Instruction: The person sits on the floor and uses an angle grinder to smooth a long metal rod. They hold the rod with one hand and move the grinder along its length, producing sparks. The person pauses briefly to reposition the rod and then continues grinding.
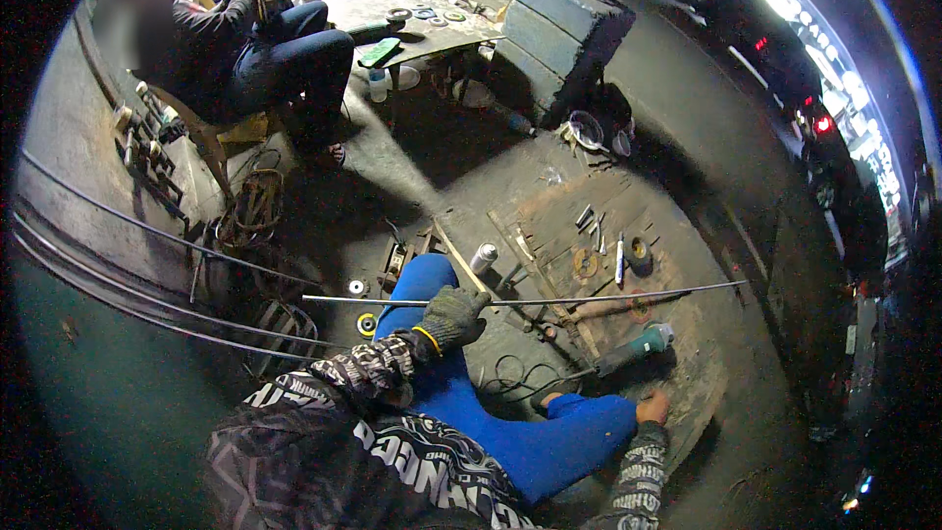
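A dark knit work glove covers my left hand [453, 320], which is closed around a long thin metal rod [549, 300] above my left knee. The rod runs nearly level from left to right, over the wooden board [677, 373]. My right hand [653, 407] is bare and low beside my right knee, at the board's near part. Its fingers look curled; whatever they may hold is hidden. Just beyond it a green angle grinder [640, 349] lies on the board, its cord [535, 388] looping off to the left.
On the board are a tape roll [639, 255], a brown disc [586, 263] and a marker-like stick [620, 260]. A spray can [484, 257] stands left of it. Long rods [167, 285] cross at left. A seated person [265, 49] is beside a low table [442, 31]; a grey metal block [561, 29] stands beyond.
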`<move>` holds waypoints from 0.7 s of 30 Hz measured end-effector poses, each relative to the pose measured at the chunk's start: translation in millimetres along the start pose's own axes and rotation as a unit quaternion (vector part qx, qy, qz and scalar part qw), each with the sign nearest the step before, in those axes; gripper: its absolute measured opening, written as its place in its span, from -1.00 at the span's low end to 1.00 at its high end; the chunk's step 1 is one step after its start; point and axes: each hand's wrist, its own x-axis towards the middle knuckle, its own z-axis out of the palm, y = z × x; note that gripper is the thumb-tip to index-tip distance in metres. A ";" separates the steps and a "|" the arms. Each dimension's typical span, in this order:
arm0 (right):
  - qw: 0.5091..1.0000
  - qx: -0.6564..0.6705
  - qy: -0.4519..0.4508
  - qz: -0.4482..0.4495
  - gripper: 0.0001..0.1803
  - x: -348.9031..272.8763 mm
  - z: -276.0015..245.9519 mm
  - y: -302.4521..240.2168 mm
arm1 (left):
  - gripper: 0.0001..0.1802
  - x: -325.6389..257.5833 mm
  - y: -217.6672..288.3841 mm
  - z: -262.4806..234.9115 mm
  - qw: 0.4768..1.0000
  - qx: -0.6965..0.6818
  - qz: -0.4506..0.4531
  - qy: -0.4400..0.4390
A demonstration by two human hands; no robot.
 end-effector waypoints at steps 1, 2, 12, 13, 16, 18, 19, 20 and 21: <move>0.999 -0.033 0.020 -0.003 -0.83 3.5 14.4 0.7 | -0.45 0.6 -1.0 1.5 1.000 0.003 0.001 -0.001; 0.999 -0.016 0.030 0.005 -0.84 6.8 19.5 3.0 | -0.43 -0.7 -2.6 1.9 1.000 0.012 -0.006 -0.009; 0.996 -0.011 -0.076 -0.038 -0.44 -68.1 -70.2 -76.9 | -0.44 -5.3 4.1 -7.0 0.998 -0.003 -0.028 -0.052; 0.994 -0.003 -0.095 -0.044 -0.40 -77.0 -77.0 -81.5 | -0.44 -5.0 3.4 -7.7 0.998 -0.004 -0.031 -0.053; 0.986 0.012 -0.160 -0.034 -0.32 -96.0 -88.6 -88.5 | -0.44 -6.6 0.6 -9.7 0.995 0.006 -0.022 -0.094; 0.982 0.002 -0.187 -0.010 -0.33 -98.8 -92.5 -90.6 | -0.45 -10.1 0.3 -12.4 0.998 0.008 -0.010 -0.066; 0.987 0.030 -0.158 -0.026 -0.34 -97.3 -94.3 -91.4 | -0.45 -11.1 0.6 -14.3 0.997 0.010 -0.012 -0.075; 0.989 0.046 -0.136 -0.026 -0.36 -94.3 -96.5 -91.8 | -0.46 -12.0 1.2 -16.7 0.998 0.007 -0.015 -0.065; 0.991 0.065 -0.113 -0.016 -0.38 -90.9 -98.3 -92.3 | -0.47 -12.8 1.6 -19.8 0.997 0.003 -0.020 -0.068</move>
